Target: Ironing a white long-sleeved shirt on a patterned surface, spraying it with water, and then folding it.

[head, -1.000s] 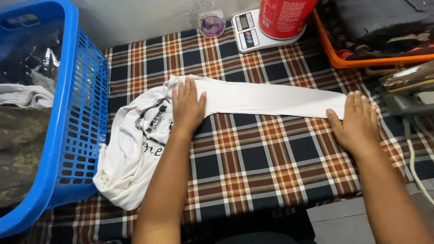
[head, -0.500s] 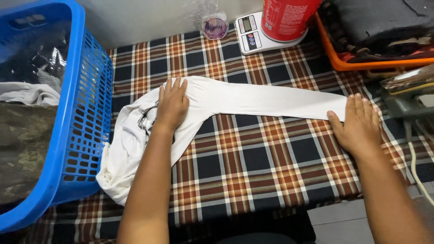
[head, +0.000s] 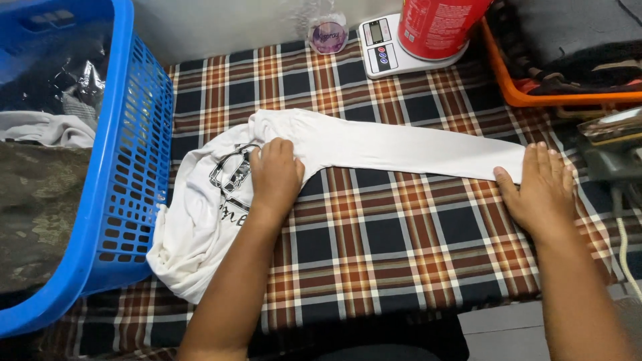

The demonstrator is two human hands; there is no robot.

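A white long-sleeved shirt (head: 200,220) with a black print lies crumpled on the plaid cloth, one sleeve (head: 408,146) stretched straight out to the right. My left hand (head: 274,177) rests palm down on the shirt's body where the sleeve begins, fingers slightly curled. My right hand (head: 540,190) lies flat with fingers apart on the sleeve's far end, pinning the cuff to the cloth.
A blue plastic laundry basket (head: 124,200) with clothes stands at the left. At the back sit a white kitchen scale (head: 384,47) under a red container (head: 438,27), a small round lidded cup (head: 329,37), and an orange tray (head: 555,97) holding dark clothes. A cable (head: 625,247) hangs at the right edge.
My left hand slid leftward along the sleeve onto the shirt's body. The sleeve lies flatter and straighter. My right hand stayed on the cuff.
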